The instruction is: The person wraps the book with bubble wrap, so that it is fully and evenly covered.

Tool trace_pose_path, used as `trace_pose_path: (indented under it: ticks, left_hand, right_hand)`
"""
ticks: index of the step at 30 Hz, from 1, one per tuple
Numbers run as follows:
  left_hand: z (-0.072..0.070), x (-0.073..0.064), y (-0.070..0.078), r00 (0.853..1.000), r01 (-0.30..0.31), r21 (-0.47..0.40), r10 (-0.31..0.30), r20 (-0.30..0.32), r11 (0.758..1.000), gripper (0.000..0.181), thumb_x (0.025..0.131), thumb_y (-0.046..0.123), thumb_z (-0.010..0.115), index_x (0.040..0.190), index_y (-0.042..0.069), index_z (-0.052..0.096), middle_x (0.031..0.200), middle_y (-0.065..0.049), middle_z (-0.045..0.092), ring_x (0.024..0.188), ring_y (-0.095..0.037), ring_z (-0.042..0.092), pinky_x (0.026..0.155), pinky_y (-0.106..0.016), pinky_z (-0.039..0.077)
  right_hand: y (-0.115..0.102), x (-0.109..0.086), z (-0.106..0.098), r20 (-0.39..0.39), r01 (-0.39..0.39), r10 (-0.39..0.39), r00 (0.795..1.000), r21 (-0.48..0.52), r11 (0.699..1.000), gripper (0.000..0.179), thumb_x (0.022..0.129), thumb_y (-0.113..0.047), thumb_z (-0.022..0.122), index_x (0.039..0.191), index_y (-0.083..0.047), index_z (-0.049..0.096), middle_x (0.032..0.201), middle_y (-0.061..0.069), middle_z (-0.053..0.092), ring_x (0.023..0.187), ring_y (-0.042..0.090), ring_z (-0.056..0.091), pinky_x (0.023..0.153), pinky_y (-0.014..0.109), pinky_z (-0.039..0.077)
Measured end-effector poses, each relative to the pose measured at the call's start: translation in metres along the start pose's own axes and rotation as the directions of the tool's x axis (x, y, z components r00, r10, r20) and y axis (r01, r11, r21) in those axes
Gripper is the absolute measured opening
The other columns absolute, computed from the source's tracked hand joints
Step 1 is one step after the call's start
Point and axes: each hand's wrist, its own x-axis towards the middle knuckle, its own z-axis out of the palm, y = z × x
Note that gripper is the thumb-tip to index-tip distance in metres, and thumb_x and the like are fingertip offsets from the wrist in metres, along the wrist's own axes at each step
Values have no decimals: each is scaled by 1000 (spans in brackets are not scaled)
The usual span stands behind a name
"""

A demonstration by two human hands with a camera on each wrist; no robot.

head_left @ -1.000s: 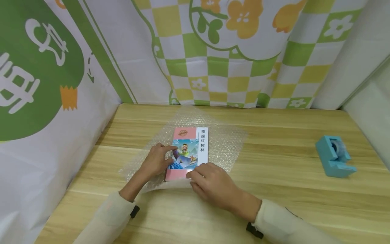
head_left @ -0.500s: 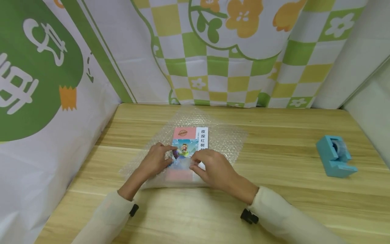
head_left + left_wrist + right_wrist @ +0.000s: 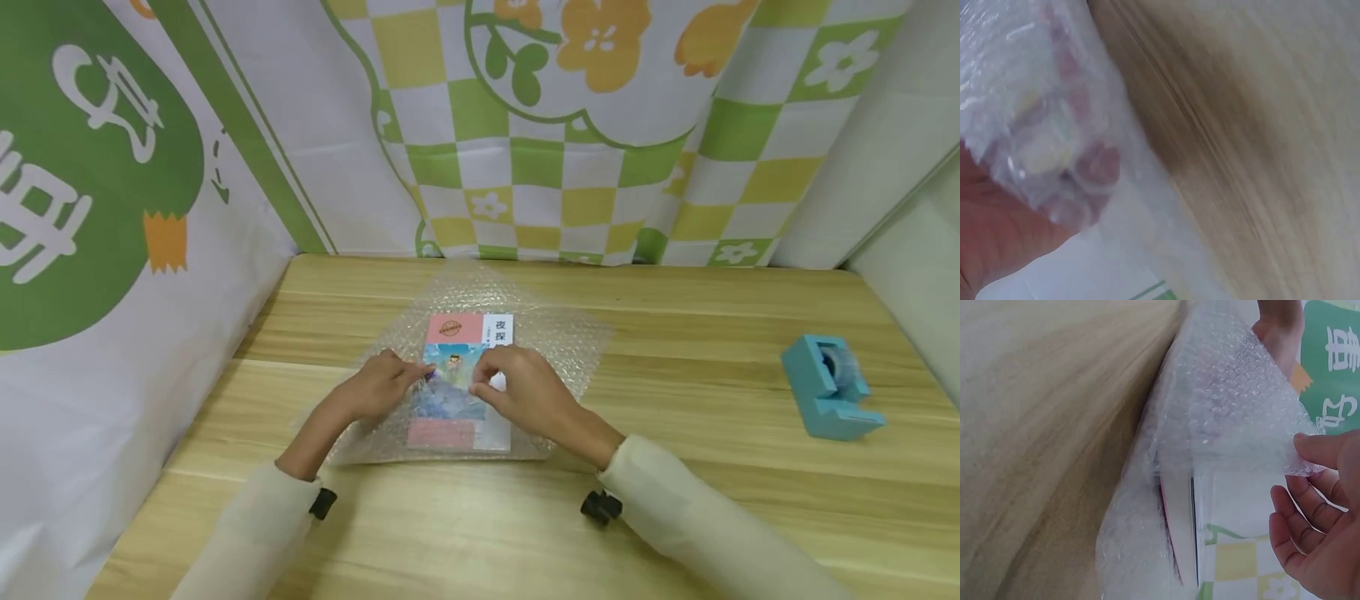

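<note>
A book [image 3: 456, 328] with a pink, blue and white cover lies on a sheet of bubble wrap [image 3: 558, 333]. The near part of the wrap is folded up over the book's lower cover. My right hand [image 3: 528, 387] pinches the tip of that flap above the book; the right wrist view shows thumb and forefinger on the wrap corner [image 3: 1241, 419], other fingers loosely bent. My left hand [image 3: 378, 385] rests at the book's left side, fingertips on the cover. In the left wrist view its fingers show blurred through the wrap [image 3: 1029, 119].
A blue tape dispenser [image 3: 813, 392] with a roll of clear tape stands at the right of the wooden table [image 3: 675, 358]. A checkered, flower-printed cloth [image 3: 540, 183] hangs behind the table, and a white and green printed sheet [image 3: 247, 167] covers the left side.
My right hand has lifted the near edge of the bubble wrap and drawn it up and away over the book's lower cover. The left hand stays at the book's left, shifting slightly.
</note>
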Motion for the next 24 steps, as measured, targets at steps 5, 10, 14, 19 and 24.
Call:
trace_pose_path:
  ticks: [5, 10, 14, 19, 24]
  left_hand:
    - [-2, -1, -1, 999, 10, 4, -10, 31, 1000, 58, 97, 43, 11, 127, 14, 51, 67, -6, 46, 74, -21, 43, 75, -42, 35]
    - [-1, -1, -2, 999, 26, -21, -26, 32, 999, 52, 96, 46, 22, 123, 16, 56, 77, -5, 54, 85, -21, 44, 71, -37, 35]
    - [0, -3, -3, 997, 59, -31, -58, 45, 998, 54, 91, 56, 25, 120, 23, 59, 92, -3, 52, 87, -20, 40, 68, -35, 35]
    - [1, -5, -2, 997, 43, 69, -47, 56, 997, 59, 85, 61, 39, 131, 24, 45, 91, -6, 46, 83, -20, 39, 65, -34, 35]
    - [7, -4, -3, 999, 20, 97, -17, -29, 995, 59, 82, 56, 51, 129, 21, 48, 70, -5, 48, 87, -22, 43, 65, -35, 38]
  right_hand:
    - [7, 4, 3, 28, -45, 45, 999, 23, 999, 13, 78, -20, 70, 72, -21, 58, 73, -16, 56, 72, 5, 55, 65, 21, 44]
    - [15, 8, 7, 63, -110, 107, 992, 51, 993, 13, 77, -21, 70, 72, -22, 59, 72, -16, 57, 70, 0, 53, 64, 21, 44]
    - [22, 10, 11, 87, -145, 139, 986, 60, 988, 13, 77, -23, 70, 71, -22, 59, 72, -16, 57, 69, 0, 53, 62, 21, 44]
    - [29, 13, 15, 103, -170, 165, 981, 43, 985, 14, 77, -24, 70, 70, -23, 58, 71, -15, 57, 65, 1, 52, 59, 22, 44]
    - [32, 14, 19, 117, -197, 194, 974, 21, 980, 14, 76, -24, 71, 70, -23, 58, 70, -15, 57, 61, 3, 51, 57, 23, 43]
